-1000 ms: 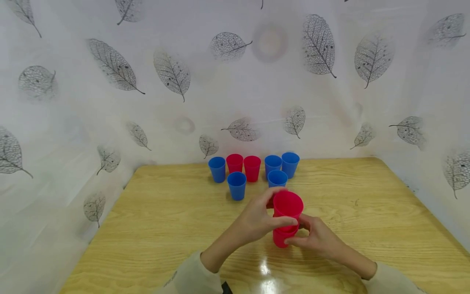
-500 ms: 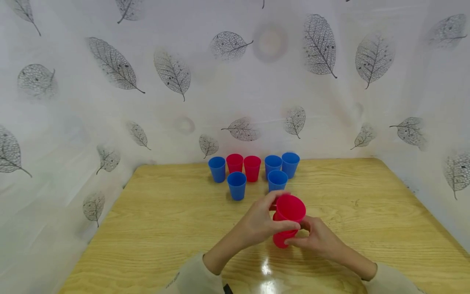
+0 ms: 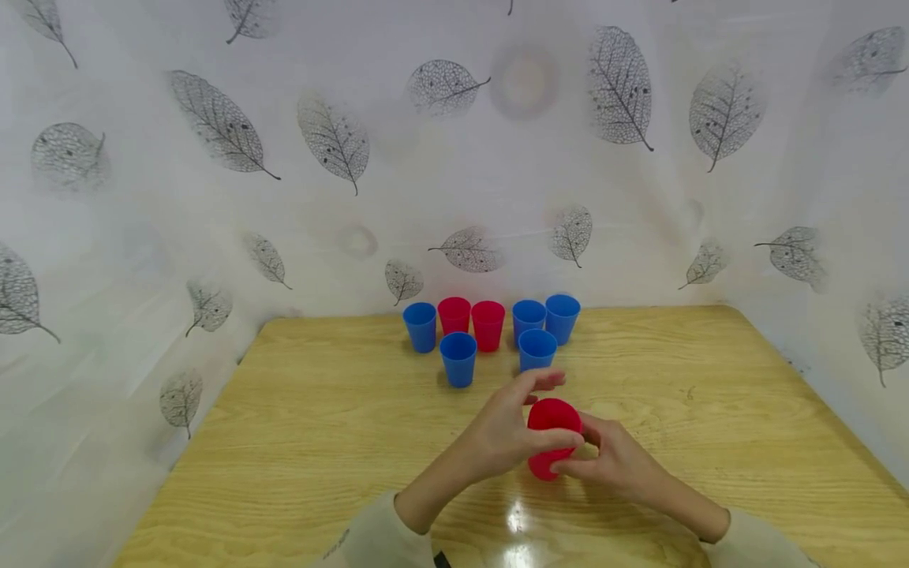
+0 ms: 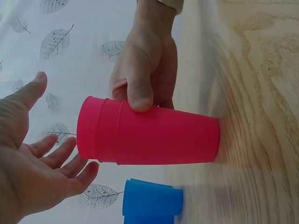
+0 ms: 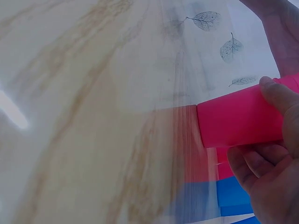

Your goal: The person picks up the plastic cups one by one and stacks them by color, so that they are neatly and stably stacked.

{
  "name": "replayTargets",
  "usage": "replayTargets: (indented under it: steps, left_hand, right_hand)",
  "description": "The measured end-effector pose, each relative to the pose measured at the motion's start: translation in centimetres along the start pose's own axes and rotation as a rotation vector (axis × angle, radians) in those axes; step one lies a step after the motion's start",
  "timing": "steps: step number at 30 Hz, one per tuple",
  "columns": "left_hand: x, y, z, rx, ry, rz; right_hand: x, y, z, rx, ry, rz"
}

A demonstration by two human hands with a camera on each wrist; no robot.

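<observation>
A stack of nested red cups (image 3: 554, 412) stands upright on the table nearest to both hands. My right hand (image 3: 619, 461) grips the stack low on its right side, thumb in front. In the left wrist view, closely spaced rims show near the top of the red stack (image 4: 163, 137). My left hand (image 3: 493, 434) is around the upper left of the stack, with its fingers spread apart. The left wrist view has the left hand (image 4: 37, 172) loose beside the top rim; whether a fingertip touches it, I cannot tell.
Behind the hands stand two red cups (image 3: 488, 325) and several blue cups (image 3: 458, 361), all mouth up. A blue cup (image 3: 536, 349) is just beyond the left fingertips. The wooden table (image 3: 298, 426) ends at a leaf-patterned curtain (image 3: 454, 181).
The upper red cup, held by the left hand, has gone down into the red stack. The left fingers have since loosened from it. The right hand keeps its grip in place.
</observation>
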State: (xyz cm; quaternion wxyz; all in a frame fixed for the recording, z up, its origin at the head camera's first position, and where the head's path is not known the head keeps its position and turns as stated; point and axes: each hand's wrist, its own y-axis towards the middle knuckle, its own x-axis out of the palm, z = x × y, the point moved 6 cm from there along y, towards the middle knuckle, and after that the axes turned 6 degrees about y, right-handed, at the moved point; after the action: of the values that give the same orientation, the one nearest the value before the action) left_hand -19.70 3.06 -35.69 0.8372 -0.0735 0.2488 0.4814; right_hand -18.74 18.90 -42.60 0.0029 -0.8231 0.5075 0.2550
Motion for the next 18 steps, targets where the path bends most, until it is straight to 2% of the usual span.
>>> replayTargets:
  steps: [6, 11, 15, 18]
  left_hand:
    - [-0.4, -0.2, 0.0, 0.036, 0.019, 0.018]
    - [-1.0, -0.2, -0.6, 0.058, 0.006, 0.045]
    - [-2.4, -0.2, -1.3, 0.063, -0.002, 0.088]
    - [-3.9, -0.2, -1.9, 0.057, -0.012, 0.136]
  right_hand:
    - [0.0, 0.0, 0.0, 0.05, 0.003, -0.007]
    - [0.1, -0.1, -0.1, 0.016, 0.013, -0.001]
    - [0.1, -0.2, -0.2, -0.014, 0.008, 0.004]
    - [0.1, -0.1, -0.1, -0.007, 0.015, 0.012]
